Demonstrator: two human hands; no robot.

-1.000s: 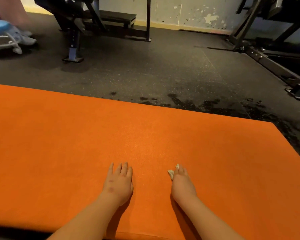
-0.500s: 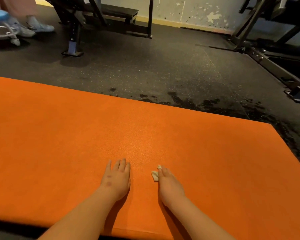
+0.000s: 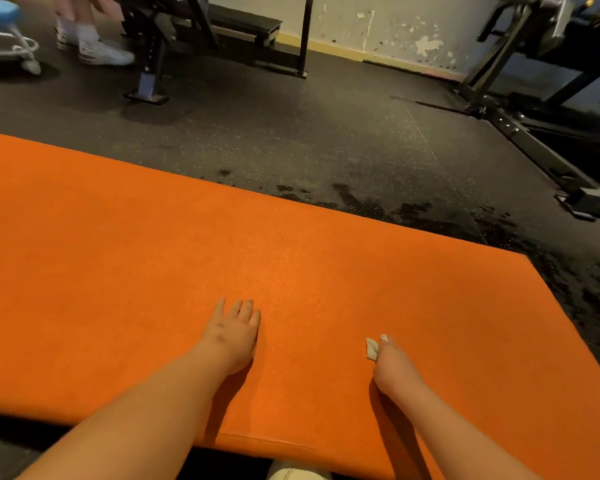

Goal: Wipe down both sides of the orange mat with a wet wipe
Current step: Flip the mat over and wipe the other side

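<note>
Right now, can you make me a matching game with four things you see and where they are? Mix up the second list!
Things:
1. left hand
2. wet wipe
3. white sneaker
4. orange mat

Places:
A. spread out under both hands
B. held in the right hand
C. far off at the top left, beside the black bench frame
D. resting flat on the mat, fingers straight

Pairs: 1-D, 2-B, 3-C, 4-A.
</note>
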